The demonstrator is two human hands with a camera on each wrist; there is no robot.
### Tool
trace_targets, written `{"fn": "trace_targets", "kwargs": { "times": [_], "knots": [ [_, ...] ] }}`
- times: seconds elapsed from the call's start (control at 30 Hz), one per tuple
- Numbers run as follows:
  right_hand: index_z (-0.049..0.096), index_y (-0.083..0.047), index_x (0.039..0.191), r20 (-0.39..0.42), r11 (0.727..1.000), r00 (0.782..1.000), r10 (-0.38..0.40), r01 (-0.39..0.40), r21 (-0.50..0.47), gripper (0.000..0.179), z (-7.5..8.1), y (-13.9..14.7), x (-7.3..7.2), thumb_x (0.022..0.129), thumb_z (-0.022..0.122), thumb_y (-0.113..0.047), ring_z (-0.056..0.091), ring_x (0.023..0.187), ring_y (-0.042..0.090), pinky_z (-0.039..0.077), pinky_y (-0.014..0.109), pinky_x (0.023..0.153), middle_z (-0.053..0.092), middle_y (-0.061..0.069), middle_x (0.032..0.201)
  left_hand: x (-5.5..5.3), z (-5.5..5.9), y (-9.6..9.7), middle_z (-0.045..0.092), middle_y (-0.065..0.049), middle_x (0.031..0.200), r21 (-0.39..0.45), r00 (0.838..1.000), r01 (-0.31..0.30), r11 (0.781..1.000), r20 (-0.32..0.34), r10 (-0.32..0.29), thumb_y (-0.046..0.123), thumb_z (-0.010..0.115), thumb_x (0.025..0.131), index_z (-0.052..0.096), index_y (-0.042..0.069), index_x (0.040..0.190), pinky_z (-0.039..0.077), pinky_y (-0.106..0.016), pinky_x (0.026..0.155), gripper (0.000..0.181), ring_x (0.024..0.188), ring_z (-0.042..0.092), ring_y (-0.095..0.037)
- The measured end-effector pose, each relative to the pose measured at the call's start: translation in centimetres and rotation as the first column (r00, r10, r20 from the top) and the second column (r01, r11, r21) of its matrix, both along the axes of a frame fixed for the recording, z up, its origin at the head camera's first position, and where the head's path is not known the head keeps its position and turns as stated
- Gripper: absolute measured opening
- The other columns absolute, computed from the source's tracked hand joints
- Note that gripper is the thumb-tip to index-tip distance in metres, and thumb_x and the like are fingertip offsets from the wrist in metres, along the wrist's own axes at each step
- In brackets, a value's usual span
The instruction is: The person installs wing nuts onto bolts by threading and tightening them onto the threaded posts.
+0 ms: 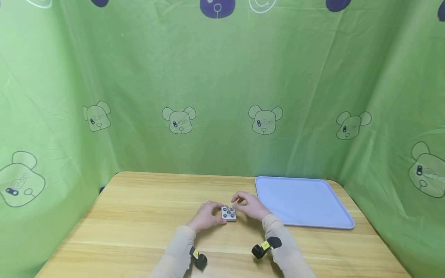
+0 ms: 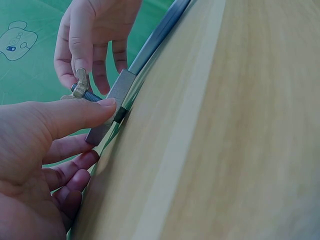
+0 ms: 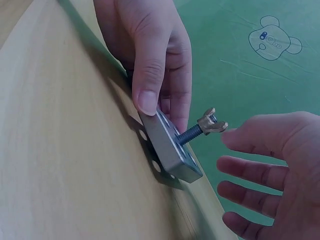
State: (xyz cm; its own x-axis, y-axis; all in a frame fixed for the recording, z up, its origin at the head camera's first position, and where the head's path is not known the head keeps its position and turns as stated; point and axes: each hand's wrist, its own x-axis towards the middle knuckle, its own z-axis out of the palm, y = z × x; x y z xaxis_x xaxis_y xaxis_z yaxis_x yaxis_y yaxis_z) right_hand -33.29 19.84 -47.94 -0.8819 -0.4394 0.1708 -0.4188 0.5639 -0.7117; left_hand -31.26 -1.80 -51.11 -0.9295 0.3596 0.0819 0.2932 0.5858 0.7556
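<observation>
My left hand (image 1: 206,217) pinches a small square metal block (image 1: 224,218) by its left side, thumb near me and fingers at the far side. The block has round holes, and a threaded bolt (image 3: 189,136) stands up from its face. Near the bolt's free end sits a brass-coloured wing nut (image 3: 212,122). My right hand (image 1: 253,207) is beside it, its thumb tip right at one wing in both wrist views. The other fingers of that hand are spread apart, loosely bent, away from the nut in the right wrist view.
A pale blue-lilac tray (image 1: 302,224) lies at the right rear of the wooden table (image 1: 139,231), just beyond my right forearm. A green curtain (image 1: 222,146) with bear prints hangs round the back and sides. Both sleeves carry a small black wrist camera (image 1: 199,259).
</observation>
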Motion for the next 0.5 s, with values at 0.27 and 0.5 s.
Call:
{"fn": "trace_targets", "kwargs": {
  "times": [0.27,0.5],
  "knots": [
    [0.064,-0.008,0.106,0.025,1.0,0.999,0.029,-0.029,0.0,0.023,-0.02,0.0,-0.05,0.085,0.07,-0.016,0.06,0.104,0.029,0.049,0.051,0.093,0.067,0.008,0.11,-0.01,0.05,-0.02,0.06,-0.014,0.13,0.007,1.0,-0.001,1.0,0.012,0.001,0.027,0.081,0.074,0.062,0.006,0.126,0.039,-0.056,0.105,0.059,0.12,0.049,-0.033],
    [0.065,-0.009,0.108,0.011,0.998,0.998,0.058,-0.058,-0.005,0.025,-0.13,-0.26,0.0,0.085,0.07,-0.016,0.061,0.104,0.029,0.049,0.052,0.093,0.067,0.01,0.112,0.01,0.07,-0.04,0.06,-0.014,0.13,0.004,1.0,-0.003,1.0,0.016,0.003,0.027,0.081,0.074,0.062,0.007,0.126,0.039,-0.057,0.105,0.059,0.119,0.049,-0.032]
  ]
}}
